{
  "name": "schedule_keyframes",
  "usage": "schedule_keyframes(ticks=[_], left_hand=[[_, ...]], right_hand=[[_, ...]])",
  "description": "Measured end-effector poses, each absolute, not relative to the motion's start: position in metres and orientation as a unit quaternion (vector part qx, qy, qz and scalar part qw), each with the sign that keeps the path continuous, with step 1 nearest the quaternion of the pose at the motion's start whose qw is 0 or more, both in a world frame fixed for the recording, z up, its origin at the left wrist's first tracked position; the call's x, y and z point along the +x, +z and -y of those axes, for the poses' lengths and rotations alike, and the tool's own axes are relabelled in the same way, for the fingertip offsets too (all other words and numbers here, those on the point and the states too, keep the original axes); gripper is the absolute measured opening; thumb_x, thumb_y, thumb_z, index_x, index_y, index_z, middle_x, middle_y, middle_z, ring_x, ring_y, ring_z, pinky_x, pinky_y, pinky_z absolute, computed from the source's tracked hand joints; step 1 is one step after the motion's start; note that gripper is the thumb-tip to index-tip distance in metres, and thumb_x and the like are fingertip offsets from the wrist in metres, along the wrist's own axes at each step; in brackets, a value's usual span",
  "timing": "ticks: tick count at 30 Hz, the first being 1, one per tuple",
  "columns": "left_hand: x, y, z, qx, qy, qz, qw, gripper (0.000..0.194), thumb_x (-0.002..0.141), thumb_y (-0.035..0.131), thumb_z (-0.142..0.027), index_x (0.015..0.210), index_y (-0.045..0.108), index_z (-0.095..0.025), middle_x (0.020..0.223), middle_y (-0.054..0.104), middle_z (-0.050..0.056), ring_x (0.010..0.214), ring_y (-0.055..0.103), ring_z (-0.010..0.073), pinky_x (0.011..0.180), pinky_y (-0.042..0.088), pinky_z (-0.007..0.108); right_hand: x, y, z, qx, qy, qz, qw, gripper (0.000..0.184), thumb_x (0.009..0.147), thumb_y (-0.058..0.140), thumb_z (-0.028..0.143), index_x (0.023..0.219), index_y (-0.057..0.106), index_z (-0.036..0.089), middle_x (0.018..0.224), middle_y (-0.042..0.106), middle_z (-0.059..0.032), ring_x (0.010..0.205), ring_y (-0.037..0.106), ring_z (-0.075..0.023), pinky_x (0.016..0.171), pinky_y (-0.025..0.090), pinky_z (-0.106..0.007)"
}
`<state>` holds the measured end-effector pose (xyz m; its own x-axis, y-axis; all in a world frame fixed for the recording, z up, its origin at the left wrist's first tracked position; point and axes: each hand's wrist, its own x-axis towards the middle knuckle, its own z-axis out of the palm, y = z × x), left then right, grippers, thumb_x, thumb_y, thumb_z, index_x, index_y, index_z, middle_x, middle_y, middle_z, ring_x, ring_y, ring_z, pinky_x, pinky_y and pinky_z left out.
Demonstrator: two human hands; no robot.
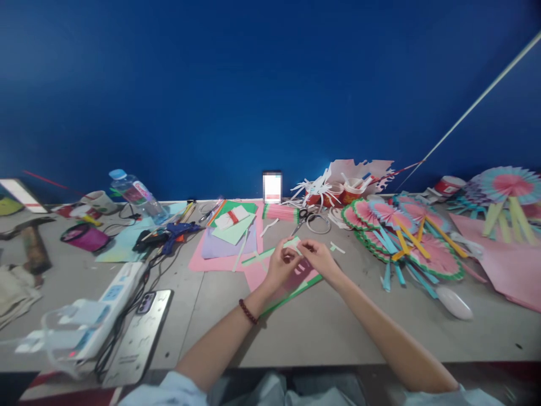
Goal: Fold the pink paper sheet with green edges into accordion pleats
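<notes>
My left hand [281, 265], with a dark beaded bracelet [248, 311] at its wrist, has its fingers curled in a pinch. Close against it, my right hand [318, 257] is also closed, fingertips together. Between them is a small whitish strip [292, 243], partly hidden by the fingers. Beneath both hands lies a pink paper sheet [274, 287] with green edges, flat on the table. Scissors [301, 219] and a roll of tape [318, 224] rest just beyond. White scraps [337, 248] lie right of my right hand.
Pleated paper fans [435, 254] crowd the right side, near a white glue bottle [454, 303]. Stacked coloured paper [230, 248] lies left of centre. A phone [139, 338], power strip [110, 310], glue gun [173, 235], water bottle [139, 196] and hammer [34, 242] occupy the left.
</notes>
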<state>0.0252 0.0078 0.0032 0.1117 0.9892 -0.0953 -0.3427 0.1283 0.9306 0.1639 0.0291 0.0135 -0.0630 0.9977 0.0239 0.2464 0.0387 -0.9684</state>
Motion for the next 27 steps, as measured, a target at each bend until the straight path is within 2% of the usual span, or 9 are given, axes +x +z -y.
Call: schedule_keyframes(ticks=[5, 10, 17, 22, 25, 27], left_hand=[[0.019, 0.006, -0.011, 0.452, 0.533, -0.426, 0.575, 0.03, 0.077, 0.076, -0.045, 0.094, 0.065, -0.023, 0.066, 0.061, -0.003, 0.054, 0.06, 0.0106, 0.054, 0.05, 0.024], [0.015, 0.005, -0.015, 0.462, 0.535, -0.426, 0.565, 0.035, 0.073, 0.077, -0.052, 0.077, 0.065, -0.019, 0.068, 0.062, -0.001, 0.055, 0.058, 0.0112, 0.053, 0.05, 0.025], [0.016, 0.007, -0.015, 0.458, 0.54, -0.44, 0.552, 0.029, 0.07, 0.08, -0.045, 0.069, 0.066, -0.02, 0.067, 0.064, 0.001, 0.059, 0.059, 0.0132, 0.056, 0.049, 0.026], [0.016, 0.006, -0.016, 0.469, 0.547, -0.449, 0.528, 0.023, 0.071, 0.08, -0.04, 0.067, 0.067, -0.021, 0.067, 0.064, 0.001, 0.061, 0.059, 0.0143, 0.057, 0.048, 0.027], [0.016, 0.004, -0.016, 0.46, 0.543, -0.451, 0.538, 0.025, 0.071, 0.08, -0.042, 0.069, 0.067, -0.021, 0.067, 0.063, 0.001, 0.057, 0.057, 0.0137, 0.053, 0.047, 0.027], [0.016, 0.004, -0.016, 0.453, 0.548, -0.454, 0.538, 0.026, 0.071, 0.08, -0.043, 0.07, 0.067, -0.02, 0.067, 0.062, 0.001, 0.055, 0.056, 0.0127, 0.052, 0.046, 0.026]], right_hand=[[0.169, 0.014, -0.028, -0.505, 0.462, 0.583, 0.438, 0.039, 0.075, 0.061, 0.059, 0.071, 0.058, 0.02, 0.061, 0.052, 0.0027, 0.058, 0.047, -0.0133, 0.054, 0.039, -0.026], [0.17, 0.02, -0.022, -0.481, 0.454, 0.615, 0.429, 0.034, 0.077, 0.063, 0.052, 0.068, 0.057, 0.02, 0.062, 0.052, 0.0031, 0.059, 0.044, -0.0113, 0.054, 0.037, -0.024], [0.17, 0.022, -0.019, -0.478, 0.457, 0.616, 0.428, 0.027, 0.077, 0.062, 0.044, 0.067, 0.056, 0.02, 0.059, 0.051, 0.0046, 0.057, 0.043, -0.0107, 0.052, 0.034, -0.024], [0.171, 0.019, -0.021, -0.487, 0.444, 0.617, 0.43, 0.025, 0.077, 0.061, 0.042, 0.067, 0.056, 0.02, 0.06, 0.053, 0.0041, 0.057, 0.048, -0.0117, 0.055, 0.038, -0.025], [0.172, 0.015, -0.023, -0.5, 0.393, 0.63, 0.445, 0.023, 0.08, 0.059, 0.042, 0.071, 0.058, 0.02, 0.065, 0.059, 0.0013, 0.06, 0.053, -0.0142, 0.058, 0.042, -0.027], [0.173, 0.012, -0.024, -0.507, 0.318, 0.65, 0.469, 0.019, 0.083, 0.058, 0.038, 0.077, 0.062, 0.02, 0.072, 0.065, -0.0019, 0.065, 0.057, -0.0166, 0.063, 0.046, -0.03]])
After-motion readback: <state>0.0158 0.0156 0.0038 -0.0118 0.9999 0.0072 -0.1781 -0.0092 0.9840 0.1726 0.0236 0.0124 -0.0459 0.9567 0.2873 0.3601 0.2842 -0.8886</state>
